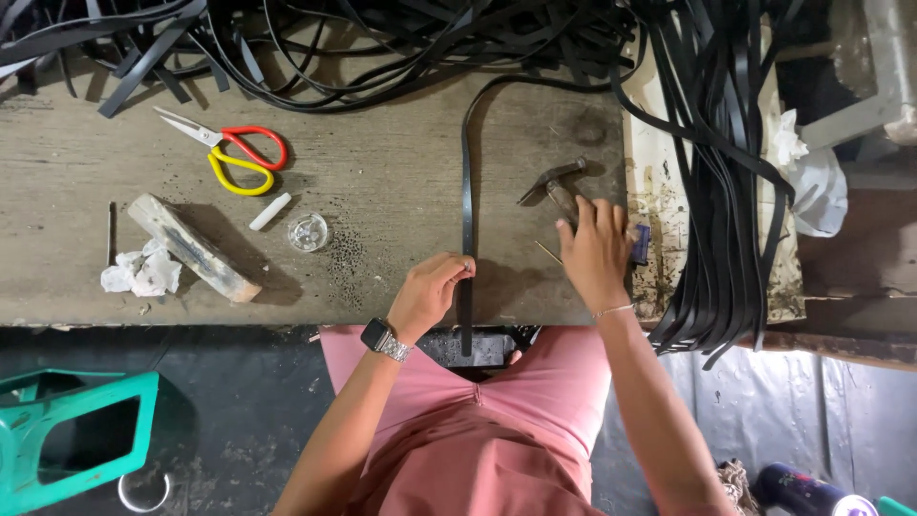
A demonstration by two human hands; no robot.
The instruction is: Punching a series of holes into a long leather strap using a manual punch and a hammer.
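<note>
A long black strap [467, 191] lies straight across the worn wooden bench [382, 182], running from the tangled pile at the back down over the front edge. My left hand [432, 290], with a watch on the wrist, pinches the strap near the bench's front edge. My right hand [594, 250] rests on the handle of a hammer [556, 182], whose metal head points to the far left. Whether the fingers are closed round the handle is hidden. A thin nail or stick [548, 252] lies just left of that hand.
Red-and-yellow scissors [239, 153], a wooden block [194, 247], crumpled tissue [141, 272], a white stick [269, 211] and a small glass dish [308, 232] lie at left. Black straps [726, 191] hang over the right edge. A green stool [72, 435] stands on the floor.
</note>
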